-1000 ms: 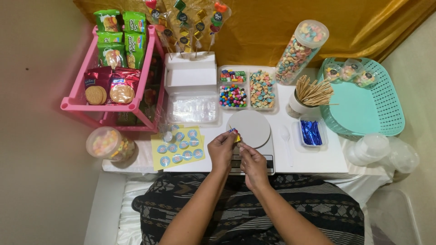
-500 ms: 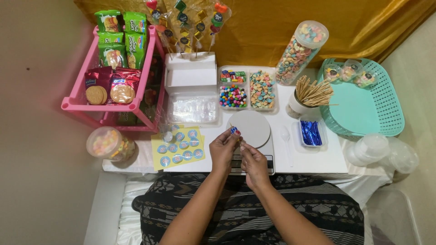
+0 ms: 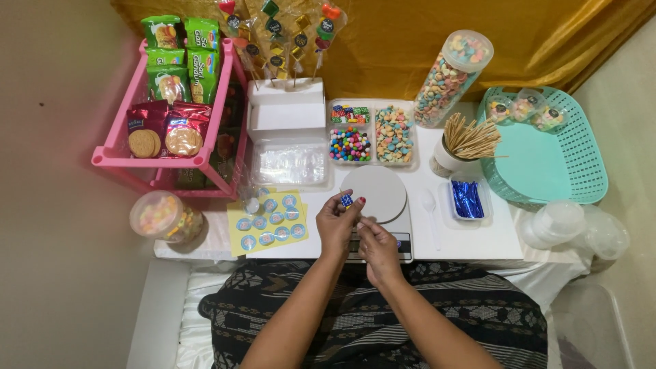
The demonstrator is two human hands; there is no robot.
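Both hands [image 3: 359, 232] pinch a small blue wrapper [image 3: 346, 200], axis unclear.

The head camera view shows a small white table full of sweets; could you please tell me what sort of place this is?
Probably a home workstation for packing candy treats. A white kitchen scale sits before divided trays of coloured candies, a cup of wooden skewers stands beside them, and the left hand holds a small blue sweet.
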